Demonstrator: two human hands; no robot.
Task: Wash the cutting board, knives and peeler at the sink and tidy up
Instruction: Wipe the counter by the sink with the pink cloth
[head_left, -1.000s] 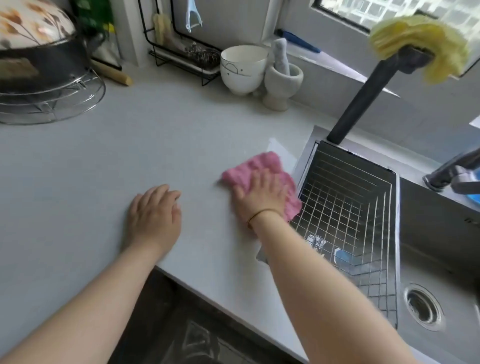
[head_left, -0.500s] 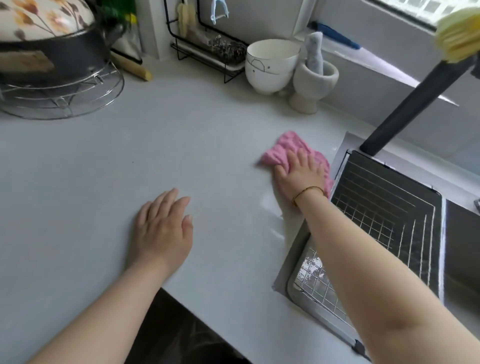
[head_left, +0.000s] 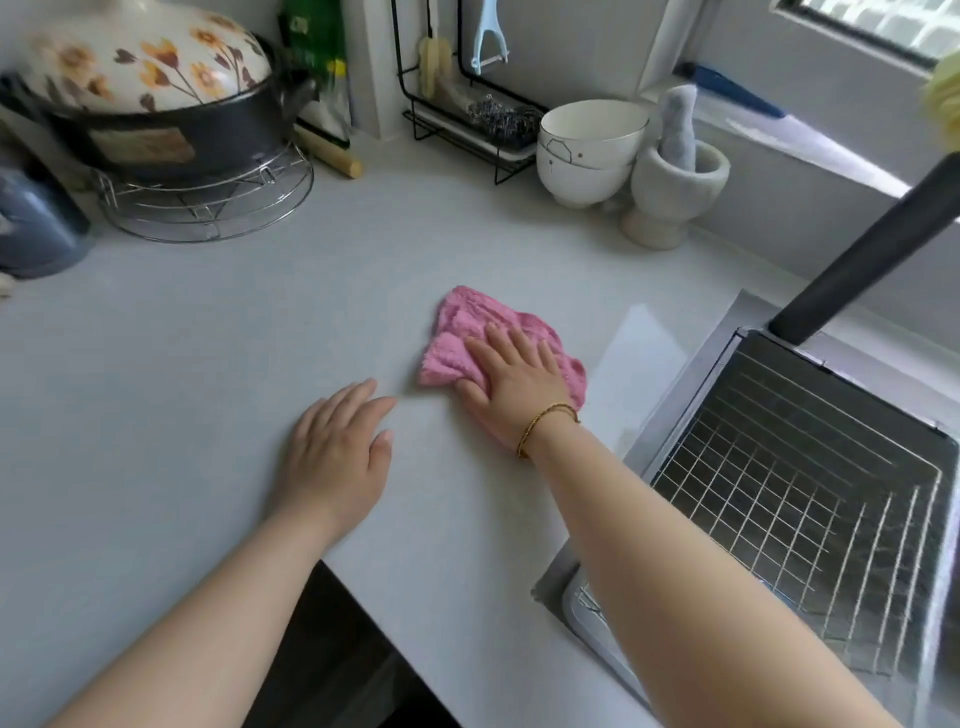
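A pale grey counter (head_left: 208, 364) fills most of the frame, with the steel sink (head_left: 670, 415) set into it at lower right. A wire-grid basket (head_left: 810, 467) sits inside the sink, and a black tube (head_left: 872, 244) rises at a slant from its far edge toward the upper right.

At upper left, a dark pot (head_left: 171, 140) with a flower-patterned lid (head_left: 145, 62) stands on a round wire trivet (head_left: 208, 208).

A person's two bare forearms reach in from the bottom edge. The right hand (head_left: 514, 384), a thin gold bracelet (head_left: 545, 426) at its wrist, lies flat with straight fingers on a crumpled pink cloth (head_left: 467, 332) at the centre of the frame. Its grip is not closed; it presses the cloth to the counter. The left hand (head_left: 337, 452) rests palm down on the bare counter just left of the cloth, its grip open and holding nothing.

Two stacked white bowls (head_left: 587, 150) and a stone mortar (head_left: 675, 197) holding a pestle (head_left: 680, 127) stand against the wall at upper right of centre.

The peeler (head_left: 489, 36), pale blue and Y-shaped, hangs on a black wire rack (head_left: 467, 135) at top centre, well apart from both hands. Its long axis is vertical: the handle points up and is cut off by the top edge, and the forked blade end points down.
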